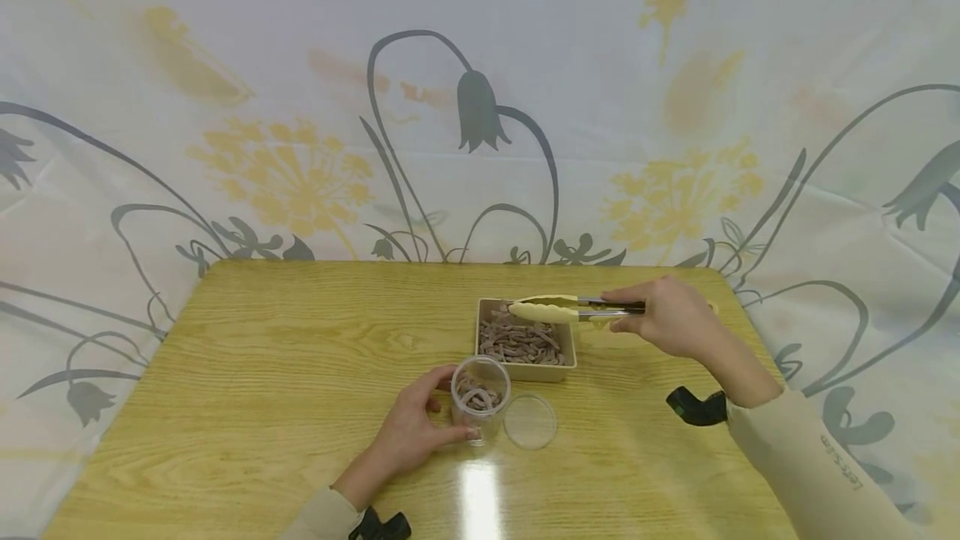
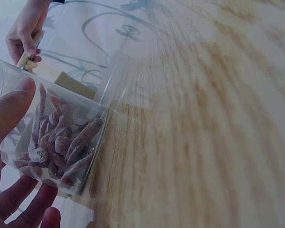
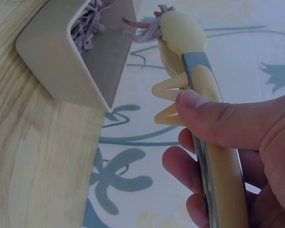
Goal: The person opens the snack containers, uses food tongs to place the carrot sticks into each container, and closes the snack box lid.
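Note:
My left hand (image 1: 408, 432) holds a clear plastic jar (image 1: 480, 425), thumb on the near side and fingers around the far side. Brownish-purple dried strips (image 2: 61, 142) fill part of the upright jar. My right hand (image 1: 678, 319) grips cream-tipped metal tongs (image 1: 543, 312) by the handles. A few strips (image 3: 149, 31) stick out from between the tong tips, raised above a beige rectangular box (image 1: 536, 373). More strips (image 1: 525, 346) lie inside that box. Beside the jar, a round clear lid (image 1: 530, 422) lies flat on the table.
The wooden table (image 1: 315, 332) extends to both sides of the box and jar. Behind it hangs a floral-printed cloth (image 1: 300, 65), close to the table's back edge. The box stands just behind the jar, slightly to the right.

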The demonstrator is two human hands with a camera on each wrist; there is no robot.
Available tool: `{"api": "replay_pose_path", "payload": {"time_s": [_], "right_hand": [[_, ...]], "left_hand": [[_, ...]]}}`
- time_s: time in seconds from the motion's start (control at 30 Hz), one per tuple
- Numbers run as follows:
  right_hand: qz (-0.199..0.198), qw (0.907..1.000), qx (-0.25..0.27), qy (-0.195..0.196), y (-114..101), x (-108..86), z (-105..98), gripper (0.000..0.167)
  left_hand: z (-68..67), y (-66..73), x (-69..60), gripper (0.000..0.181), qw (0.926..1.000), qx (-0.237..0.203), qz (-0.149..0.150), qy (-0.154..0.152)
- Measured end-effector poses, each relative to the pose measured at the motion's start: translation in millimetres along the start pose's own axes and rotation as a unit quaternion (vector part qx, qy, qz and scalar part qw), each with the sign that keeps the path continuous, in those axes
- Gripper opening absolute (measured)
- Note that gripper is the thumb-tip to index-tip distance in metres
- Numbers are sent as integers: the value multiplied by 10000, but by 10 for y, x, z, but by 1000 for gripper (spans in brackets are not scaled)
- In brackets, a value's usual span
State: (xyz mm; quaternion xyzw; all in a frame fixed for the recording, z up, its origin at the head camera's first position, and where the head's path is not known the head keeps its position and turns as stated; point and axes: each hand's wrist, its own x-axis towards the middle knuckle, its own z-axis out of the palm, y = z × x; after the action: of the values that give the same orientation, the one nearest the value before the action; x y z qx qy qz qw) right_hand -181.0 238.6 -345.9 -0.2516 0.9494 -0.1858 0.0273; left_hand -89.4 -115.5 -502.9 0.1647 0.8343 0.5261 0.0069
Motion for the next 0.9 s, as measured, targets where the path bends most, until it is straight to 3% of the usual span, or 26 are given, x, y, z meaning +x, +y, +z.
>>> {"api": "replay_pose_path", "payload": {"time_s": [0.47,0.67,0.9], "right_hand": [[-43,10000,-55,18,68,-34,45,40],[34,9999,143,8,65,-80,-10,40],[-150,9995,210,184,17,-114,-95,40]], "left_hand": [[7,10,2,82,10000,48,20,26],[18,4,10,82,9999,97,33,54],[21,1,29,83,9999,134,-35,31]]}}
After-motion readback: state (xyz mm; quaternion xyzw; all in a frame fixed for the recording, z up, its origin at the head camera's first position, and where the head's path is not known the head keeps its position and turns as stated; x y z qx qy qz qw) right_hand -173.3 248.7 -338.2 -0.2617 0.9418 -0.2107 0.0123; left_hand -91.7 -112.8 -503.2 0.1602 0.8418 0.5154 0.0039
